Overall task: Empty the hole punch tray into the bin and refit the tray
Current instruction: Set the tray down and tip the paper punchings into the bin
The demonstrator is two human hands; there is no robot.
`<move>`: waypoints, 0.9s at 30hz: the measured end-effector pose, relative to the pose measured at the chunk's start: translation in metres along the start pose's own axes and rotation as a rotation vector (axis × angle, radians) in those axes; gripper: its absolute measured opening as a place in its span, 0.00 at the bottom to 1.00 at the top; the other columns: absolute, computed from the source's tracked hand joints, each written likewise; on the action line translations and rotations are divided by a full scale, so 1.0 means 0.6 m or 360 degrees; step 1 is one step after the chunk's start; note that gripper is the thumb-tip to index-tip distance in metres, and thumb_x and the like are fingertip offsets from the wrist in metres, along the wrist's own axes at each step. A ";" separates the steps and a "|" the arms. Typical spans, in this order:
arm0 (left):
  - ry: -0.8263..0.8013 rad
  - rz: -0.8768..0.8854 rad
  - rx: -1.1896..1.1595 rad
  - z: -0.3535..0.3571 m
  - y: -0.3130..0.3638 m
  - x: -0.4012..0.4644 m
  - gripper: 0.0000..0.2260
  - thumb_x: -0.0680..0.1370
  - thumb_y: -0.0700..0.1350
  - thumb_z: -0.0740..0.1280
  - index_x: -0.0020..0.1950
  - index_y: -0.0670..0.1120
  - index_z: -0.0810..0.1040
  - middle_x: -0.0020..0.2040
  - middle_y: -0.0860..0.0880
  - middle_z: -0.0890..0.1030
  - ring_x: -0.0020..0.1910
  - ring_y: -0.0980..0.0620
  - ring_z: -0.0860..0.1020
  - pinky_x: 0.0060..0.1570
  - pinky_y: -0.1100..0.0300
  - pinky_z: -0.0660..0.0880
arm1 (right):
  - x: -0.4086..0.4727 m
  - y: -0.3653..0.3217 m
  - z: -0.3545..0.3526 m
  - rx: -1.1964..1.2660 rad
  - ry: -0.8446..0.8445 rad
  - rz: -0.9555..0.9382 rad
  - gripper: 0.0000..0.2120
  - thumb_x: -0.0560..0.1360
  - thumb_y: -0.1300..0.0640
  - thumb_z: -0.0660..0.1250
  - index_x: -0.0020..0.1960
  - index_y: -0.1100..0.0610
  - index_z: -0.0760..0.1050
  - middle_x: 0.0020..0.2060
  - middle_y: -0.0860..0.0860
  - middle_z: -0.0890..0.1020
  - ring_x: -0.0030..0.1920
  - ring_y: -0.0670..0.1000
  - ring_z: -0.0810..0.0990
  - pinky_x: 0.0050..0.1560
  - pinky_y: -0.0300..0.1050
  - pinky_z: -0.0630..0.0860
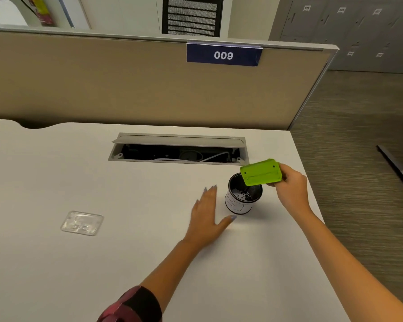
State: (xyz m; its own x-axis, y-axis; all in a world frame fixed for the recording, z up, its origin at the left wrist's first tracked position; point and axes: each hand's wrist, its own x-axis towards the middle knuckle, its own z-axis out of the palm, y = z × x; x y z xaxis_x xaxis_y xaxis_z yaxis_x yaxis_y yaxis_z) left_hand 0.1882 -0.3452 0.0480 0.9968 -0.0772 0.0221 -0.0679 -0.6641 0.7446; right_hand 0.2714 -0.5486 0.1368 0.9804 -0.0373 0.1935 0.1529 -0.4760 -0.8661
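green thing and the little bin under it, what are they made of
Green hole punch: looks like matte moulded plastic, with an even bright colour and rounded corners. Bin: seems to be black metal mesh, going by the fine grid on its inner wall, with a white band around the outside that could be paper.

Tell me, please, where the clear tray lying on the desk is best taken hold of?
Grip the clear tray by its two long edges, coming from above. It lies flat and shallow on the desk, nothing crowds it, and the free left hand is nearer.
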 end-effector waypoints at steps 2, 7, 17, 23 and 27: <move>0.0002 0.0092 -0.0183 -0.004 0.039 0.026 0.43 0.72 0.64 0.67 0.78 0.51 0.47 0.79 0.52 0.55 0.78 0.52 0.51 0.74 0.49 0.53 | -0.004 -0.004 -0.002 -0.0157 0.0045 -0.0210 0.14 0.72 0.72 0.64 0.51 0.60 0.82 0.40 0.53 0.84 0.40 0.50 0.79 0.39 0.28 0.72; -0.0002 0.0136 -0.0331 -0.007 0.092 0.078 0.50 0.64 0.61 0.76 0.76 0.55 0.48 0.73 0.51 0.67 0.71 0.49 0.66 0.69 0.44 0.66 | -0.011 0.000 0.000 -0.0383 0.0006 -0.0576 0.12 0.72 0.71 0.66 0.52 0.61 0.82 0.46 0.56 0.85 0.45 0.51 0.82 0.47 0.25 0.73; -0.0025 0.0093 -0.0272 0.000 0.096 0.094 0.46 0.64 0.53 0.77 0.73 0.56 0.52 0.65 0.53 0.74 0.61 0.50 0.75 0.65 0.45 0.71 | -0.012 0.005 -0.011 -0.0807 -0.0123 -0.0926 0.11 0.70 0.63 0.65 0.50 0.62 0.82 0.44 0.57 0.86 0.44 0.56 0.84 0.43 0.47 0.81; 0.0045 0.0186 -0.0211 -0.006 0.100 0.091 0.41 0.65 0.53 0.78 0.70 0.50 0.59 0.61 0.51 0.78 0.55 0.51 0.78 0.60 0.51 0.75 | -0.011 0.013 -0.013 -0.0958 -0.0181 -0.1066 0.12 0.68 0.65 0.71 0.51 0.62 0.81 0.45 0.58 0.85 0.43 0.57 0.84 0.37 0.49 0.82; 0.0025 0.0173 -0.0217 -0.009 0.101 0.090 0.40 0.65 0.54 0.78 0.69 0.51 0.59 0.61 0.52 0.77 0.55 0.51 0.78 0.60 0.51 0.75 | -0.008 0.016 -0.015 -0.0926 -0.0168 -0.1059 0.10 0.70 0.63 0.67 0.50 0.62 0.81 0.44 0.57 0.85 0.42 0.57 0.84 0.39 0.48 0.82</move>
State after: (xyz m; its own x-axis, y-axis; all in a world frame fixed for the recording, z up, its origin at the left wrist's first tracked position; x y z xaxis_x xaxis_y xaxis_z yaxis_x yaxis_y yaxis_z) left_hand 0.2380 -0.3855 0.0977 0.9845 -0.1305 0.1174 -0.1701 -0.5452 0.8209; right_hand 0.2667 -0.5610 0.1317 0.7220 0.4733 0.5046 0.6354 -0.7422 -0.2130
